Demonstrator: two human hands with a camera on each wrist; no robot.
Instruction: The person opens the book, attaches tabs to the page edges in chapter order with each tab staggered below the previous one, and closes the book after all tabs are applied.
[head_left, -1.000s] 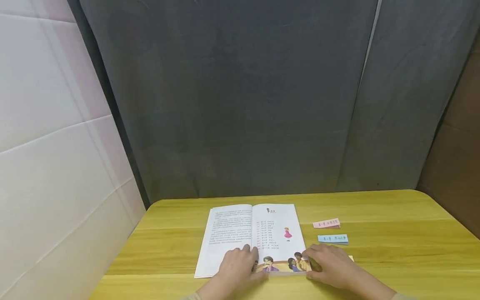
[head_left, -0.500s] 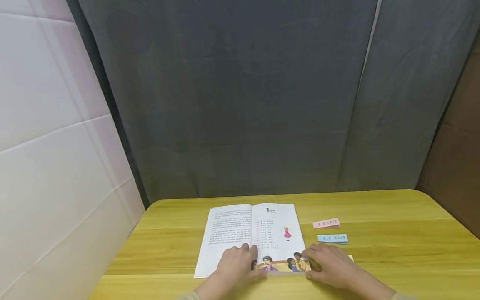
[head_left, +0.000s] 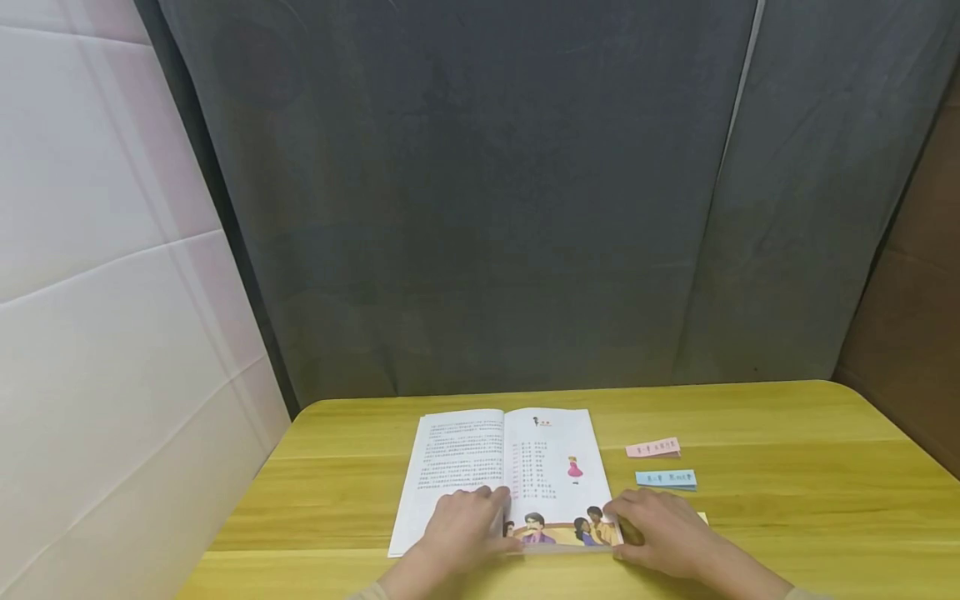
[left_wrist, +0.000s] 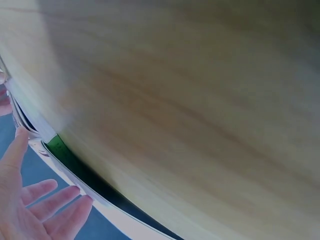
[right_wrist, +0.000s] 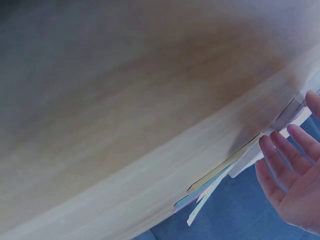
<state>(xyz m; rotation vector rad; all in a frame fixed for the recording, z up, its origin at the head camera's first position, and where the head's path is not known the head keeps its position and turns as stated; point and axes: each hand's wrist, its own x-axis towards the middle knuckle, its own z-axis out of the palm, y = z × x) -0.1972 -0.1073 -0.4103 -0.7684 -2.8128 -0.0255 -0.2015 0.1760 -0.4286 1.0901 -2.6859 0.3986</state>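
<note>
Left hand [head_left: 463, 525] flat, fingers relaxed, pressing the left page of the open book [head_left: 504, 467] lying mid-table [head_left: 787, 500]. Right hand [head_left: 660, 529] resting loose-fingered on the book's lower right corner, clasping nothing. Further right, pink label [head_left: 653, 448] and blue label [head_left: 666, 478] lying apart.

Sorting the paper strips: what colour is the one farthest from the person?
Pink: the far paper strip, beyond the blue paper strip, shows best in the head view.

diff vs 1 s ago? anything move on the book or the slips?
Barely. The left hand has slid slightly toward the person's left along the near edge of the open book, uncovering a bit more of the illustration strip. The right hand stays on the book's near right corner. The book, pink slip, blue slip and table are unchanged. Nothing picked up or released.
</note>
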